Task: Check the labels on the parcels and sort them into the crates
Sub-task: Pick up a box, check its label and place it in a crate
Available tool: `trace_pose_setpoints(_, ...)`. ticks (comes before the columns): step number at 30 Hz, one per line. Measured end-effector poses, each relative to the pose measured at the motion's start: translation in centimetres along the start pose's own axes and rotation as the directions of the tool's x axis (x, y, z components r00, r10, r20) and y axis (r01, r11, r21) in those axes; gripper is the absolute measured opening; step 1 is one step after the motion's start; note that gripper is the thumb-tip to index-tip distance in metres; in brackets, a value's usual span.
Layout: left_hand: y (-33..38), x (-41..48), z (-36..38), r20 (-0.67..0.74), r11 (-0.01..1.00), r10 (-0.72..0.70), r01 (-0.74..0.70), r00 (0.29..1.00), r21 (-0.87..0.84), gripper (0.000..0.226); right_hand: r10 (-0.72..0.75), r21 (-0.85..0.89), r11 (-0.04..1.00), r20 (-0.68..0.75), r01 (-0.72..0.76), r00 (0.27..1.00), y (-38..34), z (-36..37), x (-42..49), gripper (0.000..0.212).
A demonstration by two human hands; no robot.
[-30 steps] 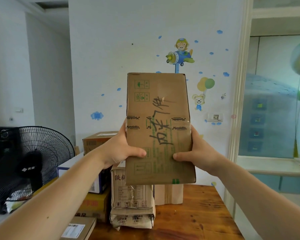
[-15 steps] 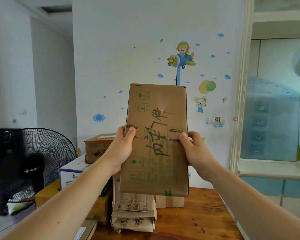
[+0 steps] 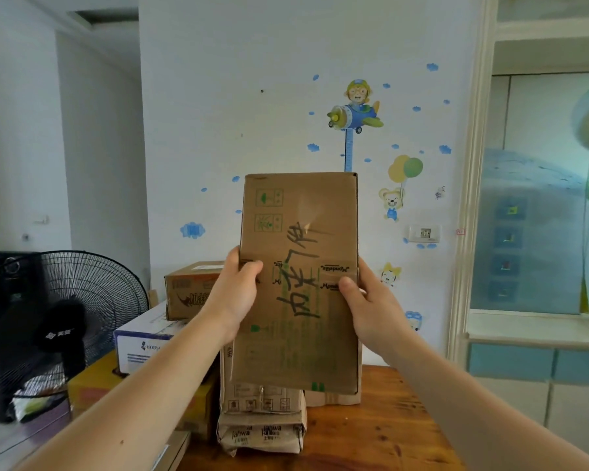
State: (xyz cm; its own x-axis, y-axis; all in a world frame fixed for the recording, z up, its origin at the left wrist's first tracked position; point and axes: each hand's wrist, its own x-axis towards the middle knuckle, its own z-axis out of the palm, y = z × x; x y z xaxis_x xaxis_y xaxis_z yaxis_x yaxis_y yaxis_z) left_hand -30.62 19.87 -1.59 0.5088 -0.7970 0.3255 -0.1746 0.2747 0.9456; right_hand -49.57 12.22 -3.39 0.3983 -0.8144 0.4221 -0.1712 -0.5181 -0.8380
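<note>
Underneath, a wooden table point(image 3: 381, 440) bears stacked boxes point(image 3: 187, 294) along its left and back. Above it, a tall brown parcel point(image 3: 303, 351) stands upright in the air, with black handwriting across its face. The left hand point(image 3: 233, 297) grips its left edge with the thumb on the front. The right hand point(image 3: 374, 304) grips the right edge likewise.

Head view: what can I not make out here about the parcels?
All in the head view.
1. The box: its far side, hidden by the box itself; any printed label there is unseen.
2. The left hand and right hand: fingers behind the box.
3. The stack: upper part covered by the box.
4. The crates: none in frame.
</note>
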Motion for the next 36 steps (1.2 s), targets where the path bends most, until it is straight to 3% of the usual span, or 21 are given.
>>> trace_pose_setpoints(4,-1.2,-0.7,0.5,-0.081,0.956,0.218,-0.197,0.972,0.219,0.077,-0.067,-0.044,0.997,-0.009,0.067,0.998,-0.2,0.4,-0.2,0.052)
trace_pose_setpoints(6,-1.3,-0.8,0.5,-0.099,0.939,0.274,-0.244,0.957,0.241,0.093,-0.105,-0.033,0.994,-0.011,0.104,0.994,-0.4,0.3,-0.3,0.054)
trace_pose_setpoints(12,-0.7,0.4,-0.5,-0.088,0.943,0.254,-0.226,0.963,0.246,0.073,-0.112,-0.067,0.991,0.020,0.113,0.994,-0.1,0.3,-0.2,0.065)
trace_pose_setpoints(19,-0.9,0.4,-1.0,-0.077,0.953,0.220,-0.197,0.972,0.230,0.103,-0.099,-0.084,0.991,0.013,0.099,0.995,0.4,0.9,-0.5,0.065)
trace_pose_setpoints(22,-1.0,0.6,-1.2,-0.103,0.956,0.246,-0.224,0.964,0.191,0.079,-0.116,-0.126,0.985,0.009,0.116,0.993,0.3,0.8,-0.1,0.066)
trace_pose_setpoints(25,-1.0,0.4,-1.1,-0.124,0.960,0.265,-0.251,0.956,0.121,0.057,-0.143,-0.057,0.988,0.002,0.143,0.990,0.0,0.7,-0.1,0.051)
trace_pose_setpoints(30,-1.2,0.4,-1.4,-0.173,0.962,0.273,-0.267,0.946,0.059,0.062,-0.164,-0.072,0.985,-0.092,0.158,0.982,-0.2,0.0,0.6,0.042)
trace_pose_setpoints(36,-1.2,0.6,-1.9,-0.149,0.965,0.260,-0.263,0.954,-0.005,0.050,-0.133,-0.070,0.990,-0.091,0.127,0.987,1.0,-0.4,2.3,0.033)
